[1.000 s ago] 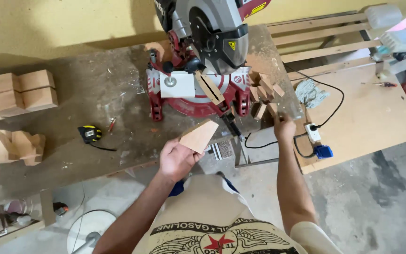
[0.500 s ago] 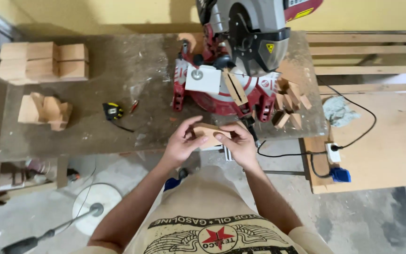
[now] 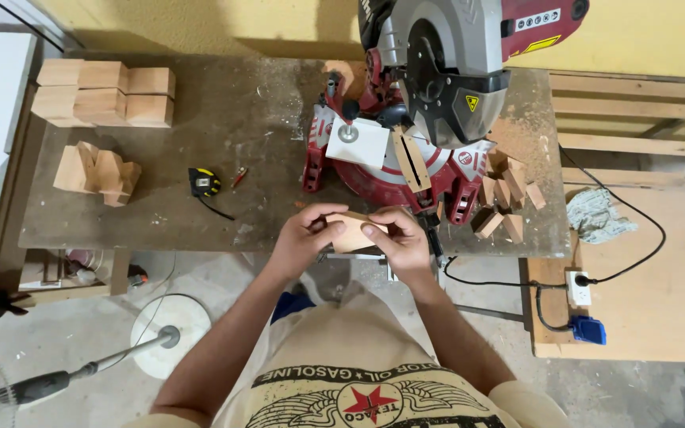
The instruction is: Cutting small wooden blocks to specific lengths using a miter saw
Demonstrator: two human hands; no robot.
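I hold a small flat piece of light wood (image 3: 353,233) between both hands at the near edge of the workbench (image 3: 223,119). My left hand (image 3: 304,236) grips its left end and my right hand (image 3: 399,239) grips its right end. Directly behind the piece stands a red and grey mitre saw (image 3: 430,95) with its blade guard down over the turntable. Several small cut wood offcuts (image 3: 507,196) lie to the right of the saw's base.
Stacked wood blocks (image 3: 105,93) and a cluster of angled pieces (image 3: 97,170) sit at the bench's left. A tape measure (image 3: 204,182) lies mid-bench. A rag (image 3: 596,215), power strip (image 3: 579,288) and cable rest on a plywood sheet (image 3: 660,309) at right. A fan stand (image 3: 160,337) is on the floor.
A second ago only my left hand held the wood piece while my right reached toward the offcuts. Both hands now hold it together in front of the saw.
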